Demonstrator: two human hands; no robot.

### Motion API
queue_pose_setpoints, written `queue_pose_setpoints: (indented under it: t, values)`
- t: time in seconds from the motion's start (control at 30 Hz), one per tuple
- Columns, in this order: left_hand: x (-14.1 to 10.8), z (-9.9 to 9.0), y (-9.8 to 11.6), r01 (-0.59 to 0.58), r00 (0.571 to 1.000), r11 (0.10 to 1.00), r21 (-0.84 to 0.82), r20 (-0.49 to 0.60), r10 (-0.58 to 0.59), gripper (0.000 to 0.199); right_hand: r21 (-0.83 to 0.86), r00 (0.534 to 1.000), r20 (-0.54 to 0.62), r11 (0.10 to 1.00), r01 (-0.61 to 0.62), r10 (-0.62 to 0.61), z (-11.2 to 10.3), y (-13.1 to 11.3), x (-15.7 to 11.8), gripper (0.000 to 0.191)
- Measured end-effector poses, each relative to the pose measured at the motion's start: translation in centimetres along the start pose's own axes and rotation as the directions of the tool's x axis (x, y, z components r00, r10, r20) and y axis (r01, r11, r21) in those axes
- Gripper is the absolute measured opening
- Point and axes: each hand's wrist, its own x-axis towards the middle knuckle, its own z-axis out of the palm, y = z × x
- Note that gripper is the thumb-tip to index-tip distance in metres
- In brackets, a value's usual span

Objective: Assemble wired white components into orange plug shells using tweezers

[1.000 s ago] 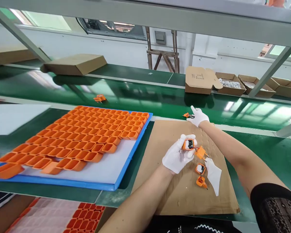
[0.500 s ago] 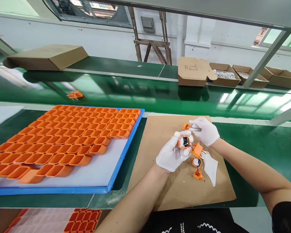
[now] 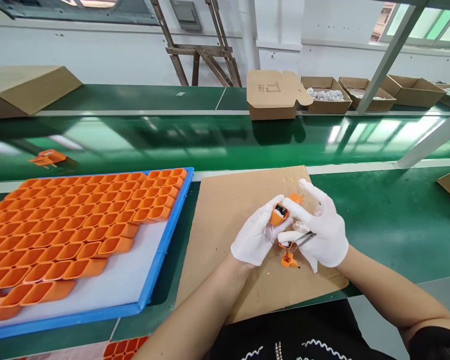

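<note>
My left hand [image 3: 254, 234], in a white glove, is closed around an orange housing [image 3: 279, 214] with a dark circuit inside its opening. Close on its right, my gloved right hand [image 3: 320, 230] has metal tweezers [image 3: 303, 239] held against the palm, while its thumb and index finger reach to the housing. Behind the fingers lies an orange piece with metal pins [image 3: 297, 197]. Below the hands another orange piece with a wire [image 3: 289, 259] rests on the cardboard sheet [image 3: 213, 240]. A white cloth or paper scrap is partly hidden under my right hand.
At the left, a blue-edged tray [image 3: 161, 265] holds rows of orange shells [image 3: 78, 225]. An orange plug part [image 3: 48, 158] lies on the shiny green belt [image 3: 210, 145]. Cardboard boxes [image 3: 273, 100] line the back ledge, and a slanted metal post [image 3: 427, 137] stands at the right.
The view has shifted right. My right hand has come down beside my left, its fingers now at the housing. The housing has tilted in my left hand.
</note>
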Motion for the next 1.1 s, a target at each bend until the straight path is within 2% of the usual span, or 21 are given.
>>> queue_pose_setpoints:
  t: [0.1,0.17,0.2,0.23,0.3,0.33,0.4,0.47,0.57,0.63,0.67,0.7,0.73,0.8,0.83,0.9,0.97,1.03,1.1]
  values:
    - [0.0,0.3,-0.5,0.026,0.998,0.999,0.029,0.058,-0.028,0.048,0.125,0.993,0.054,0.986,-0.108,0.102,0.8,0.5,-0.1,0.038]
    - [-0.1,0.3,-0.6,0.061,0.991,0.996,0.057,0.116,-0.068,0.053,0.332,0.960,0.097,0.901,-0.280,0.263,0.8,1.1,0.3,0.020]
    - [-0.1,0.1,-0.6,0.084,0.987,0.993,0.085,0.129,-0.095,0.055,0.440,0.918,0.177,0.806,-0.396,0.355,0.7,1.4,0.5,0.018]
    - [-0.1,0.0,-0.6,0.107,0.985,0.987,0.119,0.124,-0.121,0.056,0.523,0.855,0.291,0.677,-0.517,0.429,0.6,1.7,0.7,0.022]
    - [-0.1,-0.4,-0.5,0.139,0.986,0.973,0.186,0.063,-0.153,0.057,0.582,0.706,0.527,0.404,-0.706,0.474,0.2,2.0,0.9,0.037]
    - [-0.2,-0.5,-0.5,0.148,0.987,0.966,0.211,0.031,-0.158,0.057,0.579,0.647,0.604,0.302,-0.757,0.464,0.1,2.1,1.0,0.044]
    - [-0.2,-0.8,-0.4,0.145,0.989,0.959,0.243,0.000,-0.150,0.058,0.567,0.590,0.670,0.204,-0.798,0.450,0.0,2.2,1.0,0.050]
    - [-0.2,-0.9,-0.4,0.133,0.990,0.956,0.260,0.006,-0.139,0.058,0.574,0.585,0.675,0.179,-0.799,0.450,0.1,2.2,1.0,0.053]
    - [-0.1,-0.9,-0.4,0.116,0.991,0.961,0.250,0.031,-0.128,0.056,0.574,0.599,0.656,0.212,-0.791,0.459,0.3,2.1,0.9,0.053]
    - [0.0,-0.8,-0.4,0.112,0.991,0.967,0.228,0.051,-0.127,0.054,0.566,0.634,0.595,0.304,-0.767,0.494,0.4,2.1,0.7,0.048]
    - [0.1,-0.7,-0.3,0.120,0.988,0.969,0.215,0.071,-0.138,0.052,0.558,0.670,0.533,0.381,-0.738,0.518,0.4,2.1,0.6,0.042]
    - [0.1,-0.7,-0.2,0.135,0.982,0.971,0.199,0.102,-0.158,0.050,0.542,0.726,0.448,0.487,-0.685,0.522,0.4,2.1,0.4,0.035]
    - [0.1,-0.6,0.0,0.148,0.976,0.971,0.187,0.134,-0.174,0.050,0.508,0.802,0.350,0.621,-0.597,0.484,0.4,2.1,0.2,0.029]
    - [0.0,-0.6,0.2,0.145,0.971,0.968,0.206,0.158,-0.179,0.052,0.391,0.932,0.197,0.847,-0.360,0.305,0.3,2.1,-0.3,0.021]
    - [-0.1,-0.7,0.3,0.129,0.974,0.962,0.240,0.149,-0.168,0.053,0.329,0.967,0.164,0.913,-0.240,0.195,0.2,2.1,-0.5,0.019]
    - [-0.4,-0.9,0.3,0.057,0.989,0.941,0.334,0.107,-0.098,0.053,0.239,0.991,0.134,0.969,-0.055,0.023,0.0,2.0,-0.8,0.023]
    - [-0.5,-1.3,0.3,-0.057,0.994,0.911,0.409,0.109,0.013,0.050,0.204,0.995,0.088,0.979,0.028,-0.047,-0.2,1.8,-0.7,0.032]
    - [-0.5,-1.6,0.1,-0.202,0.977,0.872,0.446,0.148,0.151,0.043,0.193,0.998,0.030,0.980,0.051,-0.058,-0.4,1.8,-0.4,0.043]
    - [-0.4,-1.9,-0.1,-0.331,0.943,0.814,0.477,0.190,0.273,0.040,0.219,0.999,0.043,0.976,0.004,-0.014,-0.4,1.8,-0.1,0.056]
